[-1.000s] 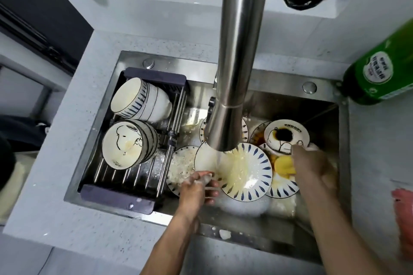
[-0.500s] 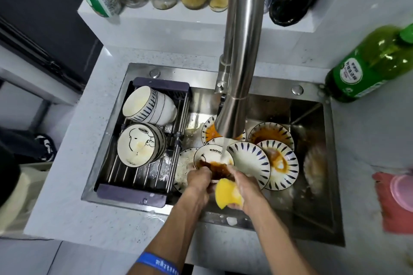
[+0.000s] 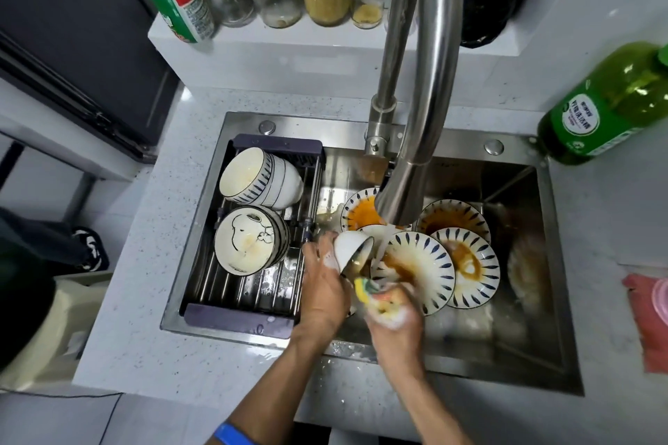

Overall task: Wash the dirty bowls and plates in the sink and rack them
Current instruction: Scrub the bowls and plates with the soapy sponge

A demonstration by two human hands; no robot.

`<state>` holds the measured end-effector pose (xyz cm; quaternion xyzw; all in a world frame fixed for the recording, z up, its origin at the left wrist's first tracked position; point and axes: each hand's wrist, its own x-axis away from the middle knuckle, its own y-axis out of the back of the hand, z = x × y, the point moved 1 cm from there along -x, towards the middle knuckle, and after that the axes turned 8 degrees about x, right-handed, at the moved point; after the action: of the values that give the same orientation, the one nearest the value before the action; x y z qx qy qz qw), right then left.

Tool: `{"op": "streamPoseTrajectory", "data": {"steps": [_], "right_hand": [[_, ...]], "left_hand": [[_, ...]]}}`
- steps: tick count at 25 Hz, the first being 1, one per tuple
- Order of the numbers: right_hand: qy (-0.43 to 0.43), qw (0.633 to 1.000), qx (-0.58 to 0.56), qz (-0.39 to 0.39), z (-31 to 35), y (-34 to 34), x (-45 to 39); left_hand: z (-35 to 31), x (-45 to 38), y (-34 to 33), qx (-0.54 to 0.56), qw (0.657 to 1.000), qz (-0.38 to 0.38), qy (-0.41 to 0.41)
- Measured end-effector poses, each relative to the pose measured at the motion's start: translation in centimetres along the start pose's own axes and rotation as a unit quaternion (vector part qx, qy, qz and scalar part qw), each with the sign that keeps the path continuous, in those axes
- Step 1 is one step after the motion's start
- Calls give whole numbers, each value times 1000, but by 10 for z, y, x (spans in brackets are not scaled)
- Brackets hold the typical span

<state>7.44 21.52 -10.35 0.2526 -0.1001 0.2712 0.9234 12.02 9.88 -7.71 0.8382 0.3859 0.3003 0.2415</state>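
Left hand (image 3: 322, 285) tilts bowl (image 3: 352, 248) beside rack (image 3: 249, 228); right hand (image 3: 395, 314) grips sponge (image 3: 372, 294).

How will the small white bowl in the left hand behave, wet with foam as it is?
The small white bowl looks glazed and foam-coated, so it probably slips easily in the left hand. It seems ceramic, likely stiff and chippable against the plates below. Tilted on its side, it would probably roll if released.

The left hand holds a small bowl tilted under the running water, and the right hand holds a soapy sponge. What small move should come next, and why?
Probably bring the sponge in the right hand into the bowl and wipe its inside. The left hand grips the bowl tipped on its side under the faucet stream, brown liquid spills from it, and the foamy sponge sits just below its rim.
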Motion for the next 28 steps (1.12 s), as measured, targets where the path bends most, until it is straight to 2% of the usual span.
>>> {"op": "streamPoseTrajectory", "data": {"steps": [1, 3, 5, 7, 9, 11, 13, 16, 18, 19, 21, 22, 24, 25, 27, 28], "right_hand": [[95, 994, 55, 20, 3, -10, -2], [222, 953, 197, 68, 5, -21, -16], [274, 911, 282, 123, 10, -21, -25], [276, 905, 264, 185, 26, -19, -27], [299, 886, 268, 233, 31, -18, -32], [324, 855, 315, 255, 32, -21, -37], [325, 842, 330, 276, 32, -20, -31], [358, 848, 323, 221, 34, -19, -27], [337, 875, 289, 192, 32, -20, -33], [328, 879, 276, 208, 29, -16, -36], [378, 850, 289, 225, 27, -15, -37], [385, 845, 292, 229, 27, -18, -36], [335, 883, 250, 214, 26, -17, -37], [330, 885, 242, 222, 28, -16, -35], [386, 848, 281, 231, 37, -17, -30], [387, 837, 307, 237, 37, -19, -31]], "left_hand": [[1, -1, 1, 40, 999, -15, -13], [2, -3, 8, 89, 996, -13, -13], [6, -9, 19, 158, 984, -2, 78], [6, -14, 25, 210, 964, 19, 162], [6, -13, 21, 230, 956, 22, 181], [6, -17, 21, 245, 951, -7, 188], [8, -22, 24, 230, 955, -17, 186], [-1, -11, 22, 213, 962, -19, 172], [1, -19, 24, 230, 953, -40, 192], [2, -27, 24, 240, 949, -1, 204], [2, -37, 29, 189, 951, 129, 206], [-1, -36, 30, 161, 962, 131, 177], [-2, -29, 33, 196, 971, 45, 132], [-2, -29, 37, 212, 971, 30, 111], [0, -34, 37, 170, 970, 118, 127], [0, -36, 38, 171, 967, 140, 131]]}}
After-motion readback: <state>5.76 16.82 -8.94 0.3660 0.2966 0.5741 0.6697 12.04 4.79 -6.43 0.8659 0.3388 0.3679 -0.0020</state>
